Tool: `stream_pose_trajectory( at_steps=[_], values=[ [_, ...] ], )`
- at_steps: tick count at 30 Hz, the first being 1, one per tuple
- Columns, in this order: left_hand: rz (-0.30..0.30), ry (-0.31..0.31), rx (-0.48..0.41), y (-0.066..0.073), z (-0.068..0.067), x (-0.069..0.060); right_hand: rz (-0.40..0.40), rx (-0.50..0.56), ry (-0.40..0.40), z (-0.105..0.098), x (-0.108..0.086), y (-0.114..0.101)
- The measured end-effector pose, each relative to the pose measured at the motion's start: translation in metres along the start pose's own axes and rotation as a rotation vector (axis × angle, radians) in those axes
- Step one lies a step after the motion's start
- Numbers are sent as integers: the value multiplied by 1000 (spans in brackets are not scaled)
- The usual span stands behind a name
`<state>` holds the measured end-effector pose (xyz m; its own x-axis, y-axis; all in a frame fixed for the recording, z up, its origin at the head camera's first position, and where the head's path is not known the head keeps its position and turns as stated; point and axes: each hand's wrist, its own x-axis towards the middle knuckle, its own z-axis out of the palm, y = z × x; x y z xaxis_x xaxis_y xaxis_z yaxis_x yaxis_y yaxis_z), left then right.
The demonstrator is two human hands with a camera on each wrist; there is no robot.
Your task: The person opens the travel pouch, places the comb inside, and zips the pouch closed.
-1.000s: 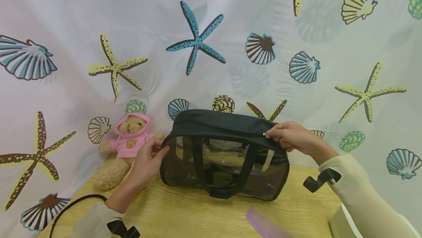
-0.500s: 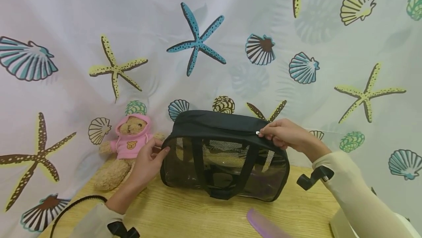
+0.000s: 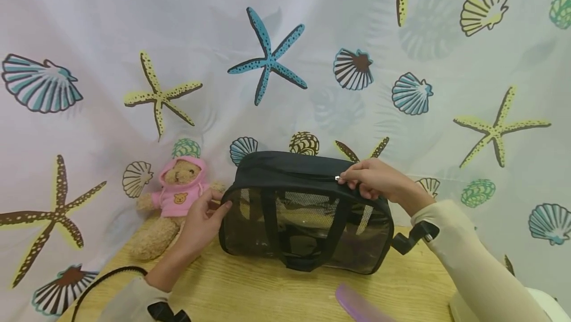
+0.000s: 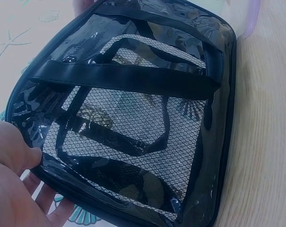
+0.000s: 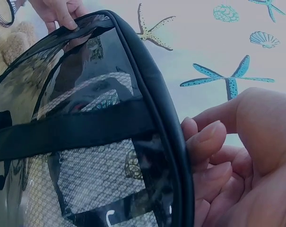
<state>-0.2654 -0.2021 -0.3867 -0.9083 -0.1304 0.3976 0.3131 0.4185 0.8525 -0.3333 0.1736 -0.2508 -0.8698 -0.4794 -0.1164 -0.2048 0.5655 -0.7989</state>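
See-through duffel (image 3: 303, 223) is probably handling light and floppy, so left hand (image 3: 202, 222) is pinching its left edge (image 3: 221, 235), right hand (image 3: 371, 178) the zipper pull (image 3: 337, 178).

The table (image 3: 250, 292) bears a bag (image 3: 307, 213), teddy bear (image 3: 176, 200) and purple object (image 3: 360, 304).

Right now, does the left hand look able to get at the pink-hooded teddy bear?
Probably yes: the left hand is close by the pink-hooded teddy bear, with nothing visible between them, though it would first have to let go of the black zippered bag.
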Motion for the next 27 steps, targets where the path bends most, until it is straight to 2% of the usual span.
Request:
stream_pose_trajectory(
  at_steps=[15, 21, 27],
  values=[
    [-11, -16, 19, 3, -1, -1, -28, 13, -30, 16, 16, -20],
    [-18, -7, 15, 3, 1, 0, -31, 30, -17, 20, 22, -27],
    [9, 2, 19, 0, 1, 0, -34, 54, -24, 27, 31, -37]
  ],
)
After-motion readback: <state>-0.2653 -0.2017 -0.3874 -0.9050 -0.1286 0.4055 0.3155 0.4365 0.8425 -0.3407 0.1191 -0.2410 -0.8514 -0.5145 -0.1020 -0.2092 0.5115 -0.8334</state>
